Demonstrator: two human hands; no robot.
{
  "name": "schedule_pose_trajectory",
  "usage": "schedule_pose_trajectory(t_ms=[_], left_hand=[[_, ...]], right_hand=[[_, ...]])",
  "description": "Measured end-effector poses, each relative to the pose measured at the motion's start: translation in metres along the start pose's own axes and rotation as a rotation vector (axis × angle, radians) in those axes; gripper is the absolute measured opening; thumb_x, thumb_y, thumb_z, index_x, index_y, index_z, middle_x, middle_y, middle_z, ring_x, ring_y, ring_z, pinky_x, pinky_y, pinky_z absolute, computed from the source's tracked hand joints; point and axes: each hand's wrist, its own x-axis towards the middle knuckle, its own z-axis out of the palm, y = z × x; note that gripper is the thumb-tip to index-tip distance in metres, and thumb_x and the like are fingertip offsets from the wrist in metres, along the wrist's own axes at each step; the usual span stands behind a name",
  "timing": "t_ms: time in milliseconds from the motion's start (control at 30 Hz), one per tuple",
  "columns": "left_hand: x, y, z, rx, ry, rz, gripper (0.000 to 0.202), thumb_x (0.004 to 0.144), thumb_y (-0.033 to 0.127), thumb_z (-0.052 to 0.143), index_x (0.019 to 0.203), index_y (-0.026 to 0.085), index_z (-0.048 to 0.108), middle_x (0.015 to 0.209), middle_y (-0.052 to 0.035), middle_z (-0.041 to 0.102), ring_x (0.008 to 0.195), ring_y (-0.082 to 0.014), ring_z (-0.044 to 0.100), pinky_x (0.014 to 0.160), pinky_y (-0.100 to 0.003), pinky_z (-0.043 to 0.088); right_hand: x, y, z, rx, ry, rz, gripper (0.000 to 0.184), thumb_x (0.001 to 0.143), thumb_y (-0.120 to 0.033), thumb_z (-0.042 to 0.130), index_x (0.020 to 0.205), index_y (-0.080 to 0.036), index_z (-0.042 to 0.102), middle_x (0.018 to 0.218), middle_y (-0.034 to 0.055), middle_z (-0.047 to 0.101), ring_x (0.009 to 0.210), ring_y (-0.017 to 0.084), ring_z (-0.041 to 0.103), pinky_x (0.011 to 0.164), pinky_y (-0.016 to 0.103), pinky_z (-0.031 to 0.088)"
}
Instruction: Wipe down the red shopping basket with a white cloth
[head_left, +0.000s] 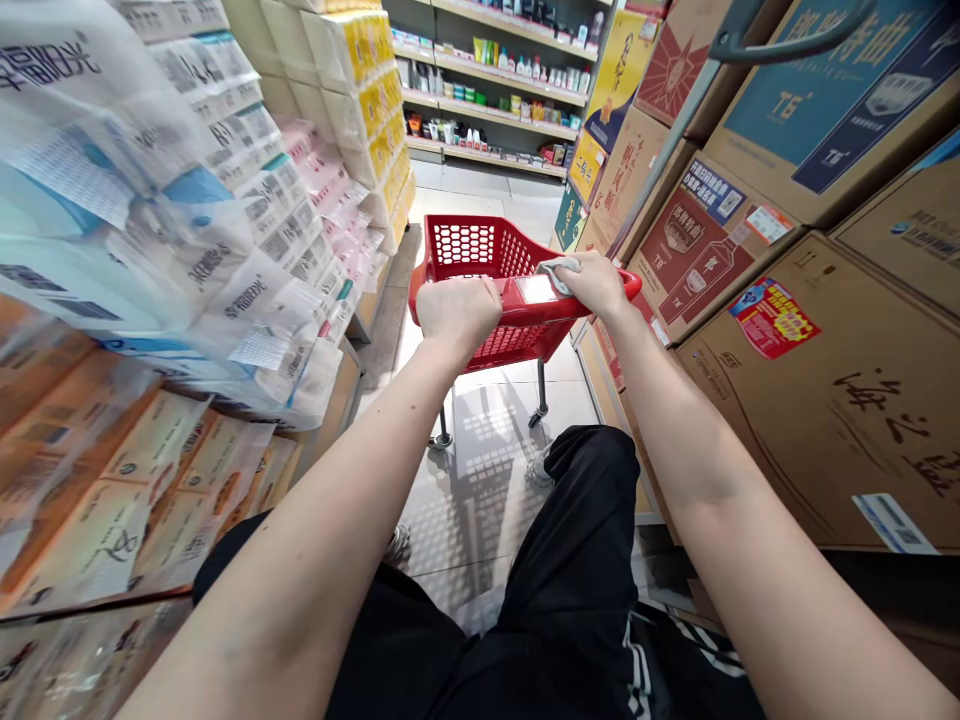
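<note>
A red plastic shopping cart (495, 347) stands in front of me on the tiled floor, its lattice basket facing up the aisle. Wrapped round the left part of its handle is my left hand (459, 312), closed in a fist. My right hand (592, 285) grips the handle farther right, with a crumpled pale cloth (558, 268) pinched between it and the bar. Between the two hands a white label (536, 289) shows on the handle. Most of the basket's inside is hidden by the handle and my hands.
Stacked tissue packs (247, 210) line the left side, blurred near me, with yellow-and-white packs (367, 90) beyond. Cardboard boxes (817, 390) are piled close on the right. Tiled floor (480, 500) runs between them. Shelves of bottles (502, 95) cross the far end.
</note>
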Motion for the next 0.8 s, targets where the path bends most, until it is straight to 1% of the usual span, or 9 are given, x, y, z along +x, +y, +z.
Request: schedule_pose_trajectory(t_ms=[67, 133, 300, 433, 500, 667, 800], left_hand=[[0.001, 0.0, 0.0, 0.006, -0.001, -0.005, 0.07, 0.093, 0.041, 0.013, 0.1, 0.008, 0.075, 0.097, -0.0221, 0.072, 0.1, -0.0336, 0.065, 0.081, -0.042, 0.043], [0.002, 0.0, 0.0, 0.013, -0.009, -0.004, 0.07, 0.093, 0.042, 0.013, 0.1, 0.009, 0.075, 0.098, -0.022, 0.072, 0.1, -0.0334, 0.065, 0.081, -0.042, 0.043], [0.003, 0.0, 0.0, 0.028, -0.02, -0.005, 0.071, 0.093, 0.042, 0.012, 0.101, 0.008, 0.074, 0.099, -0.0227, 0.071, 0.1, -0.0333, 0.064, 0.08, -0.042, 0.043], [0.002, 0.0, 0.0, 0.021, -0.019, 0.007, 0.07, 0.093, 0.04, 0.012, 0.102, 0.006, 0.073, 0.1, -0.0236, 0.071, 0.1, -0.034, 0.064, 0.082, -0.042, 0.042], [0.002, -0.001, 0.0, 0.014, -0.018, 0.001, 0.07, 0.093, 0.04, 0.013, 0.102, 0.006, 0.073, 0.1, -0.0234, 0.07, 0.101, -0.0339, 0.064, 0.083, -0.042, 0.042], [0.006, -0.003, 0.001, 0.019, -0.014, -0.019, 0.068, 0.093, 0.04, 0.014, 0.099, 0.006, 0.073, 0.098, -0.0223, 0.071, 0.1, -0.0335, 0.064, 0.083, -0.041, 0.042], [0.009, -0.006, 0.001, 0.032, -0.015, -0.022, 0.068, 0.093, 0.041, 0.014, 0.097, 0.008, 0.074, 0.097, -0.0215, 0.071, 0.097, -0.0335, 0.064, 0.082, -0.042, 0.042]], right_hand=[[0.002, 0.016, -0.002, -0.007, 0.005, 0.026, 0.039, 0.088, -0.041, 0.042, 0.105, -0.023, 0.073, 0.101, 0.0058, 0.073, 0.094, 0.025, 0.066, 0.083, 0.036, 0.049], [0.005, 0.023, -0.002, -0.022, 0.013, 0.044, 0.038, 0.087, -0.041, 0.044, 0.104, -0.024, 0.073, 0.101, 0.0059, 0.073, 0.096, 0.026, 0.066, 0.084, 0.037, 0.049], [0.009, 0.019, 0.003, -0.062, 0.016, 0.102, 0.041, 0.088, -0.045, 0.044, 0.102, -0.021, 0.073, 0.105, 0.0094, 0.072, 0.102, 0.029, 0.065, 0.089, 0.04, 0.047], [0.01, 0.016, 0.005, -0.093, 0.062, 0.182, 0.046, 0.09, -0.046, 0.041, 0.104, -0.015, 0.072, 0.105, 0.0148, 0.071, 0.103, 0.032, 0.065, 0.089, 0.041, 0.046], [0.01, 0.014, 0.006, -0.11, 0.081, 0.197, 0.048, 0.092, -0.047, 0.038, 0.105, -0.014, 0.071, 0.106, 0.016, 0.07, 0.105, 0.032, 0.064, 0.089, 0.041, 0.045], [0.002, 0.006, 0.01, -0.126, 0.071, 0.137, 0.047, 0.095, -0.046, 0.032, 0.107, -0.019, 0.069, 0.107, 0.0118, 0.07, 0.105, 0.029, 0.063, 0.088, 0.038, 0.045], [-0.012, -0.007, 0.013, -0.107, 0.11, 0.049, 0.044, 0.097, -0.042, 0.029, 0.112, -0.022, 0.066, 0.111, 0.0093, 0.068, 0.103, 0.027, 0.062, 0.087, 0.04, 0.045]])
